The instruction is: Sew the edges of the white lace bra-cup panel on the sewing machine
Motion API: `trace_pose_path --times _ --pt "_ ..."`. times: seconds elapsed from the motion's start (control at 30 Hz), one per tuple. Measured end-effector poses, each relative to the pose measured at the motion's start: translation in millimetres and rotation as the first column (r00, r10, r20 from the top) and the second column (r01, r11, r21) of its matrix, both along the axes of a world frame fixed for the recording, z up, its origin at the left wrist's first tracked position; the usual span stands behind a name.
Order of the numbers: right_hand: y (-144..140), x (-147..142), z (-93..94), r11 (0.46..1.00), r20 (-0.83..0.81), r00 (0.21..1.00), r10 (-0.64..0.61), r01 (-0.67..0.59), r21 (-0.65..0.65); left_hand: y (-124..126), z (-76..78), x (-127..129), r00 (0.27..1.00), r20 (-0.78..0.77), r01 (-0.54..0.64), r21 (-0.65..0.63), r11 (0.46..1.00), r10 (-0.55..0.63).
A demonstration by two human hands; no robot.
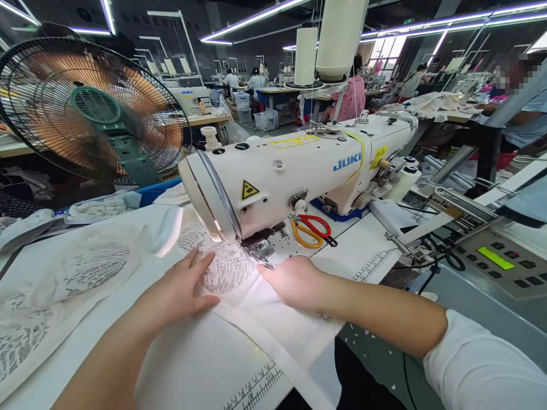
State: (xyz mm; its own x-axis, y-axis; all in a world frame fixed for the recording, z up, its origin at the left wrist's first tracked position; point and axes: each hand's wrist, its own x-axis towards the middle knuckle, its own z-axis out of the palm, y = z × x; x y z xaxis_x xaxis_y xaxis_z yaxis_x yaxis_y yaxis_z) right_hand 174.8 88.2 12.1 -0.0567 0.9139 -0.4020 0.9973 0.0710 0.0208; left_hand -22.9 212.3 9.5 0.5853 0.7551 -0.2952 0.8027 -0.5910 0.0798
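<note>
White lace cloth (228, 274) lies at the sewing machine (273, 171); left hand (182, 290) spread on it, likely for flatness; right hand (294, 282) pinches its edge, likely for steering.

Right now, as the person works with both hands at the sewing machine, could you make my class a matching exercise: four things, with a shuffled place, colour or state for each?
1. Left hand
2. Right hand
3. Scissors
4. Electric fan

A. Red and orange
B. Upper left of the picture
C. On plain white fabric, nearer the scissors
D. Spread open at the lace panel's left edge

Pairs: 1-D, 2-C, 3-A, 4-B
</note>
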Motion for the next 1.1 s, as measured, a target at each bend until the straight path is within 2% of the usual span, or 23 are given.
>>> trace_pose_path --times 0.23,0.43,0.53,0.6,0.67,0.73,0.83,0.93,1.0,1.1 --pt "3.0 -2.0 -1.1 1.0 0.022 1.0 -0.008 0.008 -0.008 3.7 6.8 1.1 0.999 0.017 -0.044 -0.024 0.999 0.044" --pt "-5.7 3.5 3.7 0.999 -0.05 0.998 -0.028 0.029 0.034 10.8 6.9 -0.2 0.998 0.048 -0.048 0.006 0.999 0.048" --pt "-17.4 11.6 0.4 0.989 -0.11 0.993 0.037 -0.021 0.149 3.5 14.5 3.8 0.998 0.024 -0.054 0.095 0.994 0.052" --pt "-27.4 18.7 -3.8 0.968 -0.148 0.984 0.103 -0.065 0.242 -12.6 20.1 11.5 0.999 0.025 -0.051 0.209 0.977 0.046" --pt "-38.4 25.9 -7.7 0.944 -0.171 0.971 0.167 -0.108 0.313 -36.5 20.8 22.9 0.997 0.07 -0.014 0.3 0.954 -0.007" --pt "-49.2 32.4 -10.4 0.921 -0.179 0.956 0.233 -0.158 0.356 -62.0 13.8 36.0 0.984 0.099 0.111 0.306 0.946 -0.148" --pt "-62.6 40.1 -12.6 0.898 -0.196 0.933 0.302 -0.21 0.387 -87.0 -5.3 52.7 0.941 0.005 0.321 0.312 0.894 -0.339" --pt "-71.6 44.2 -15.3 0.892 -0.224 0.922 0.315 -0.206 0.403 -88.4 -21.5 58.2 0.933 -0.035 0.351 0.304 0.886 -0.357" --pt "-76.0 44.3 -17.9 0.885 -0.227 0.922 0.314 -0.198 0.422 -81.7 -29.0 55.5 0.934 0.015 0.338 0.295 0.894 -0.358" --pt "-78.7 43.0 -23.2 0.865 -0.223 0.919 0.324 -0.192 0.463 -66.8 -42.9 50.2 0.91 0.103 0.351 0.33 0.876 -0.403"
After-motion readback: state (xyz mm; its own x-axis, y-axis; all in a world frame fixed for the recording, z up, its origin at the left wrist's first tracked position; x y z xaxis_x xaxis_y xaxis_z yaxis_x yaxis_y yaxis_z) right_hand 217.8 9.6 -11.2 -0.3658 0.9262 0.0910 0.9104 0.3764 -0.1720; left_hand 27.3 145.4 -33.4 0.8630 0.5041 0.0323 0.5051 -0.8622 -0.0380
